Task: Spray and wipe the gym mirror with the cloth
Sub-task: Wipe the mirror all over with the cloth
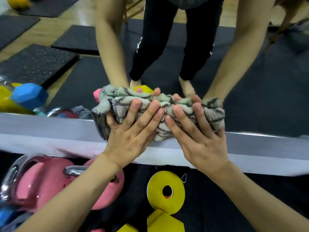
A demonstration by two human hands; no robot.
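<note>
Both my left hand (128, 139) and right hand (199, 139) pressed spread fingers onto the bunched cloth (160, 113), hiding its middle against the mirror (250, 97).

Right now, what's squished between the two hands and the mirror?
The head view shows the bunched striped cloth there. The left hand and right hand press it against the mirror, near its bottom edge.

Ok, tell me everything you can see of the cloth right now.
The cloth is a fluffy, pale grey-green terry towel with thin dark stripes, bunched into a crumpled wad. It sits against the bottom edge of the mirror, above the white ledge. The left hand and right hand press it side by side, fingers spread.
</note>
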